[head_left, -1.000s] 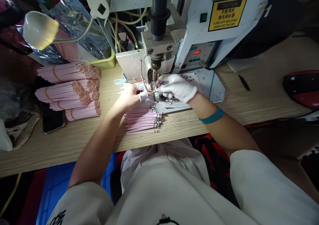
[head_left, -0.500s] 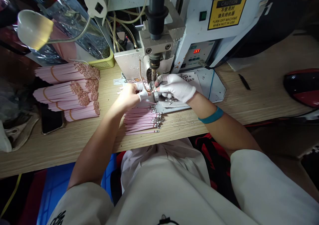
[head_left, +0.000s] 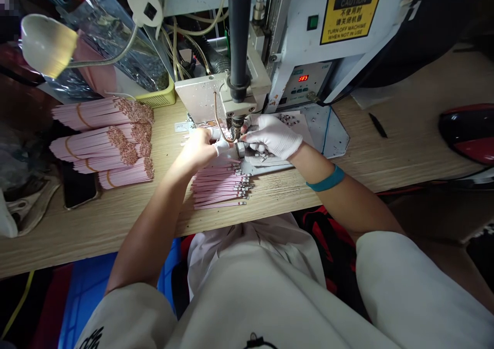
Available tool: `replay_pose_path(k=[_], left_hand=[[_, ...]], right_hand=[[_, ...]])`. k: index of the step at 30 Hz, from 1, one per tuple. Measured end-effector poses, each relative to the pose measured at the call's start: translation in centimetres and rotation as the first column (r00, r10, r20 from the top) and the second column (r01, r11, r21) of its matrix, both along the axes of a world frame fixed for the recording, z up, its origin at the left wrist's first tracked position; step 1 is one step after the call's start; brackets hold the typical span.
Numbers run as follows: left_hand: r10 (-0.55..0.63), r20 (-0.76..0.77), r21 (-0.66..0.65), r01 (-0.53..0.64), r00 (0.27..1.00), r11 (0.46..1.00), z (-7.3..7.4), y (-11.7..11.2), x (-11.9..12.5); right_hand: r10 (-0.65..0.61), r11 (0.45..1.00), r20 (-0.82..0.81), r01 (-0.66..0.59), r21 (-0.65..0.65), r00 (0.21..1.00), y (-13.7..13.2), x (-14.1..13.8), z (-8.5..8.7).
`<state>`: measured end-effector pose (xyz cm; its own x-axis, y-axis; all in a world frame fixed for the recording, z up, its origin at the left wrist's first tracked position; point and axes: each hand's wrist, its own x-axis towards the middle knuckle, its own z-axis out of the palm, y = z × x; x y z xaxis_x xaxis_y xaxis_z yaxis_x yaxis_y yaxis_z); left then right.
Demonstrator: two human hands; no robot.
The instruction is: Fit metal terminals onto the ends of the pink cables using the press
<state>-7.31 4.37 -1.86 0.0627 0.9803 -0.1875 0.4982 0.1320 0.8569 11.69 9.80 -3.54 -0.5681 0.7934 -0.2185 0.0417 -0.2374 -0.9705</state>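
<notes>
Under the lowered tip of a bench welding machine head (head_left: 236,122), my left hand (head_left: 196,148), with white finger cots, pinches what looks like a pink-sheathed wire. My right hand (head_left: 272,137), in a white glove, grips a small metal part (head_left: 241,149) right beside the tip. Both hands nearly meet there, and the exact contact is partly hidden by my fingers. A loose fan of pink wires (head_left: 219,187) lies just below my left wrist, with stripped metal ends pointing right.
Rubber-banded bundles of pink wires (head_left: 100,148) lie on the wooden bench (head_left: 270,194) to the left, by a phone (head_left: 79,187). A white sheet with small metal pieces (head_left: 270,156) lies under my right hand. A gooseneck lamp (head_left: 48,45) arches overhead, and a red-and-black object (head_left: 469,135) sits far right.
The machine's head has come down toward the hands, and the red display reading has changed. My hands have barely moved, and the whole view has shifted slightly.
</notes>
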Motion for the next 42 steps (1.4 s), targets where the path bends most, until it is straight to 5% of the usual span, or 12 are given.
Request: replay_pose_path(k=[8,12,15,19,23,31,38,42], left_hand=[[0.014,-0.034,0.013,-0.013,0.999,1.0,0.1,0.0,0.0],[-0.127,-0.145,0.057,0.136,0.981,0.989,0.2,-0.2,-0.8],[-0.203,-0.409,0.06,0.248,0.89,0.967,0.2,-0.2,-1.8],[-0.109,-0.652,0.05,0.185,0.75,0.981,-0.1,-0.2,-2.4],[-0.097,-0.635,0.068,0.181,0.767,0.981,-0.1,-0.5,-2.5],[-0.327,-0.391,0.011,0.359,0.86,0.933,1.1,-1.0,-2.9],[-0.116,-0.511,0.127,0.208,0.852,0.97,0.8,-1.0,-2.8],[-0.014,-0.595,0.127,0.112,0.804,0.986,0.8,-1.3,-3.6]], right_hand=[[0.011,1.0,-0.006,-0.011,0.013,1.0,0.1,0.1,0.1],[-0.003,1.0,-0.014,0.003,0.007,1.0,0.2,0.0,-0.2],[-0.017,0.999,-0.061,0.014,-0.043,0.998,0.3,0.5,-0.2],[-0.015,0.996,-0.106,0.005,-0.093,0.994,0.3,2.5,0.6],[-0.069,0.995,-0.092,0.062,-0.073,0.993,-0.6,4.4,1.5],[-0.131,0.988,-0.091,0.123,-0.089,0.987,-1.6,3.4,0.8],[-0.094,0.995,-0.112,0.097,0.029,0.989,-2.3,5.8,2.6],[0.053,0.994,-0.005,-0.052,0.098,0.999,-4.1,5.7,1.7]])
